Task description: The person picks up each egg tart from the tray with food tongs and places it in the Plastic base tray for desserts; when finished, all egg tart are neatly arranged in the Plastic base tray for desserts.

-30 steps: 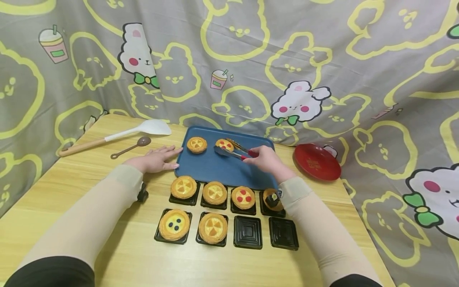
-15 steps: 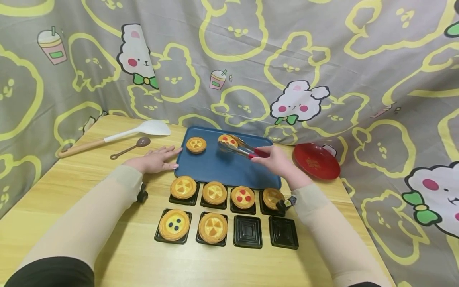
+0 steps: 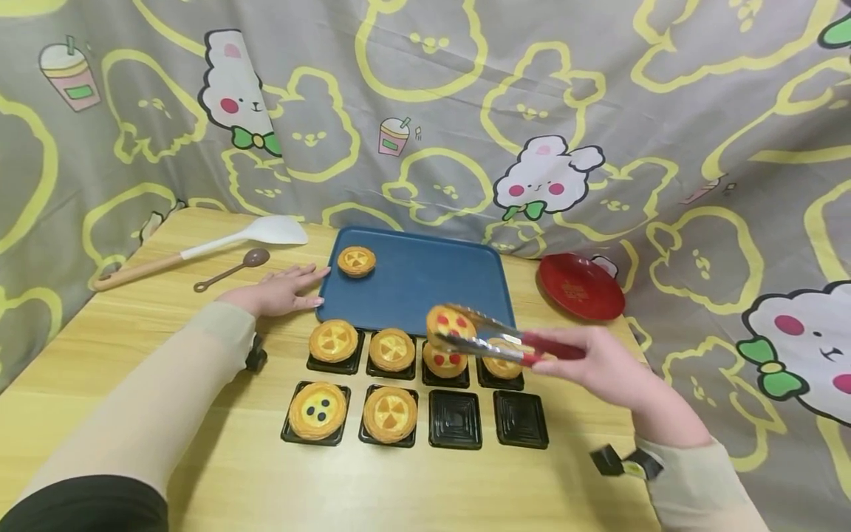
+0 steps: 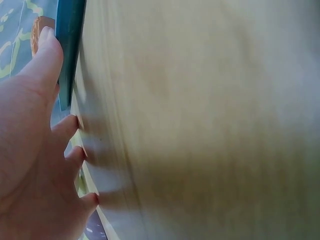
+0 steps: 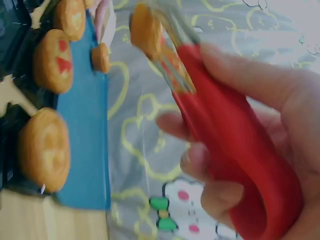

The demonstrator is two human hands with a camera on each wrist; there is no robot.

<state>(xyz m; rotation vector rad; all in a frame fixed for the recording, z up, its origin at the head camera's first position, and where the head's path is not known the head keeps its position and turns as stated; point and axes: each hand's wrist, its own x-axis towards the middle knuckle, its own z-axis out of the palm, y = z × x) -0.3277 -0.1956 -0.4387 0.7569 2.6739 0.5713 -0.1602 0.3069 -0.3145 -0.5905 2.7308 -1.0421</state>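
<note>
My right hand [image 3: 608, 369] grips red-handled metal tongs [image 5: 225, 135]. Pinched in their tips, an egg tart with red topping [image 3: 449, 321] is raised above the rows of small black trays. It partly covers another red-topped tart [image 3: 444, 363]. My left hand [image 3: 282, 290] lies at the left end of the blue baking tray [image 3: 432, 277], fingers spread and thumb at its rim. In the left wrist view, the thumb touches the tray edge and the other fingertips rest on the table. One tart [image 3: 356, 261] sits in the baking tray's far left corner.
Several tarts stand in black square trays before the baking tray. Two black trays [image 3: 455, 420] show their ridged bottoms. A white spatula [image 3: 275, 230] and a brown spoon [image 3: 255, 257] lie at left. A red plate [image 3: 581, 287] is at right, near the patterned curtain [image 3: 432, 81].
My right hand has moved right and towards me. The tongs have carried the red-topped tart off the baking tray to above the black trays. The left hand stays at the tray's edge.
</note>
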